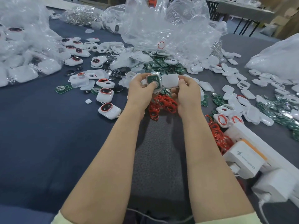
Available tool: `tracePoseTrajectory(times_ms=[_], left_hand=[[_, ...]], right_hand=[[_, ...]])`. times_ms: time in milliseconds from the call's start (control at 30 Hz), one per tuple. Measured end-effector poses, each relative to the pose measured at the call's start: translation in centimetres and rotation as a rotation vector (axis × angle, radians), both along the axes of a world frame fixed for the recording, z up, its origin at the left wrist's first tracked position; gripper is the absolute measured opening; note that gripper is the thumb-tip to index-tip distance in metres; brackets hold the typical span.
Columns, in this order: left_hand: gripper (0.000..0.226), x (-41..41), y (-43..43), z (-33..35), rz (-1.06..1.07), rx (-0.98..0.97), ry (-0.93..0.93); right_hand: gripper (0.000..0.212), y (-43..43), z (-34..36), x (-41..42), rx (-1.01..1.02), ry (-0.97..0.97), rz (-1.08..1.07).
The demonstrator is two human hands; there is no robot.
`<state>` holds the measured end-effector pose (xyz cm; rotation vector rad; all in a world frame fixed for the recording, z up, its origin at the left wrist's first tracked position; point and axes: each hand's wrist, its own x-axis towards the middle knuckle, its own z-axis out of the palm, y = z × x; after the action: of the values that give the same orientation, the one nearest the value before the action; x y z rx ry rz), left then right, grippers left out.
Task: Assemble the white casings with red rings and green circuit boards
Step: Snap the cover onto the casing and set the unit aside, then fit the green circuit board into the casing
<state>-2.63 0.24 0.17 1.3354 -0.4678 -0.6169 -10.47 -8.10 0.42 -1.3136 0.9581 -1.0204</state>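
White casing half (159, 90), green circuit board (152, 80) seated inside, gripped in left hand (140, 90), thumb on board. White lid (170, 80) pinched in right hand (186, 92), not yet closed. Done: finished units (105, 94) left of left hand. Outstanding: red rings (163, 105) beneath hands, loose boards (163, 65) beyond, many.

- Single view, worn on the head, wide angle; straight lines bow near the edges.
- Faces forward and down, close over the counter (40, 126).
- Left hand (140, 89) and right hand (186, 91) sit near mid-frame, at arm's reach.
- Counter's far edge lies along the top.
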Motion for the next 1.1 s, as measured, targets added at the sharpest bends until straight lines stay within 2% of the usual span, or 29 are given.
tracePoseTrajectory(times_ms=[133,300,500,767,933,1033,1100], left_hand=[[0.026,0.0,0.0,-0.1,-0.020,0.006,0.001],[0.024,0.0,-0.1,0.0,-0.034,-0.006,0.019],[0.025,0.0,0.0,0.1,-0.020,0.000,0.025],[0.022,0.0,0.0,-0.1,-0.022,0.029,0.018],[0.023,0.0,0.0,-0.1,-0.021,-0.004,0.021],[0.026,0.1,0.1,-0.1,0.007,-0.016,0.030],[0.026,0.2,0.1,-0.2,0.016,-0.027,0.039]], right_hand=[[0.023,-0.1,0.0,-0.4,0.079,-0.070,0.041],[0.019,0.3,-0.2,-0.6,-0.048,-0.014,0.095],[0.017,0.2,-0.3,-0.6,-0.099,0.006,0.082],[0.031,0.5,0.0,-0.5,-0.061,-0.095,0.074],[0.045,0.9,0.0,-0.5,-0.143,0.006,0.120],[0.038,1.0,-0.2,-0.6,-0.302,0.254,0.105],[0.035,1.1,-0.2,-0.7,-0.383,0.343,0.091]])
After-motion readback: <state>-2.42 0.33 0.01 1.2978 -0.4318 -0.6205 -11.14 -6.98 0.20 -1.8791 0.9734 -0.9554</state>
